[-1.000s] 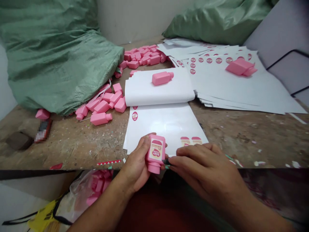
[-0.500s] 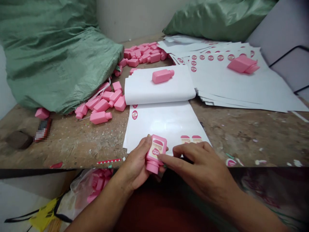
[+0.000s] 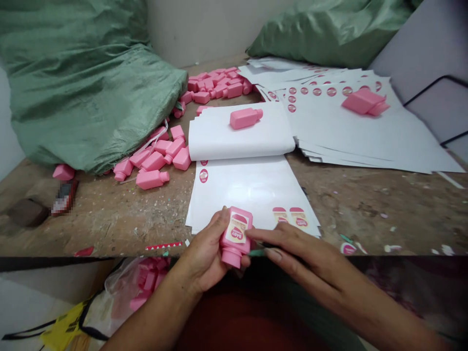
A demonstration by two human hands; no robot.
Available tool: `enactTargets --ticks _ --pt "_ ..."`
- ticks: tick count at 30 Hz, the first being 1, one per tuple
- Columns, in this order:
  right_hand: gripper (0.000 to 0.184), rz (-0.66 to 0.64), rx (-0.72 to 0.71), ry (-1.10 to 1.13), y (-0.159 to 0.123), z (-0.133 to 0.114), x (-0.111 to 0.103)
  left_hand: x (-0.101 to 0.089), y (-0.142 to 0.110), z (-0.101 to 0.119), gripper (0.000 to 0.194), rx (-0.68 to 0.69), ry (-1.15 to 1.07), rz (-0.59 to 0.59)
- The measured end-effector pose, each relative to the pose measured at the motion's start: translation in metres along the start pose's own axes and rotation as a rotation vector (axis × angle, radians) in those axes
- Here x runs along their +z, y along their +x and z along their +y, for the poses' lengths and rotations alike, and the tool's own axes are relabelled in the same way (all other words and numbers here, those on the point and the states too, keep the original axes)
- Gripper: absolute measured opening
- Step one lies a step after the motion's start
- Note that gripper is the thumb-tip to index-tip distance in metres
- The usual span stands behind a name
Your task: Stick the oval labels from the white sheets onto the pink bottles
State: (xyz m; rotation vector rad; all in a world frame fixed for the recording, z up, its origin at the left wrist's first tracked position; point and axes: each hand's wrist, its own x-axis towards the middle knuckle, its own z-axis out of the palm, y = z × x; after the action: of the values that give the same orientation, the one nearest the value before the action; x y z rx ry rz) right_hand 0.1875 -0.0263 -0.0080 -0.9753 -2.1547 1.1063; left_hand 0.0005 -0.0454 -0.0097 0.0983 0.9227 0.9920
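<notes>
My left hand [image 3: 206,253] grips a small pink bottle [image 3: 236,236] at the table's near edge, its cap pointing towards me. A cream and red label on its front faces up. My right hand [image 3: 296,256] lies beside the bottle with fingers stretched out, the fingertips touching the bottle's right side. A thin dark-green tool shows under those fingers. Just beyond lies a white sticker sheet [image 3: 248,192] with two labels [image 3: 289,215] left near its lower right corner and one at its upper left.
Loose pink bottles [image 3: 157,158] lie by a green sack [image 3: 80,92]; more [image 3: 219,85] sit further back. One bottle [image 3: 245,117] weighs down a curled sheet, another [image 3: 364,102] rests on a stack of sheets [image 3: 365,131]. A bag of pink bottles [image 3: 142,282] hangs below the table edge.
My right hand has flattened and slid from pressing the label to lying along the bottle's right side. The left hand keeps the bottle in about the same place.
</notes>
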Motion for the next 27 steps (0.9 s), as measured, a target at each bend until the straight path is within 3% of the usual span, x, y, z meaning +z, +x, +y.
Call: enactTargets --ticks 5,9,27 --pt "0.019 0.192 -0.166 -0.162 0.004 -0.003 0.004 0.006 -0.002 -0.001 0.027 0.052 0.004 -0.059" --pt "0.021 0.238 -0.252 -0.246 0.009 -0.001 0.018 0.007 -0.002 -0.004 0.025 0.060 0.010 -0.075" --pt "0.015 0.341 -0.133 0.181 0.018 -0.021 0.021 0.003 -0.003 -0.005 0.027 0.174 0.006 -0.166"
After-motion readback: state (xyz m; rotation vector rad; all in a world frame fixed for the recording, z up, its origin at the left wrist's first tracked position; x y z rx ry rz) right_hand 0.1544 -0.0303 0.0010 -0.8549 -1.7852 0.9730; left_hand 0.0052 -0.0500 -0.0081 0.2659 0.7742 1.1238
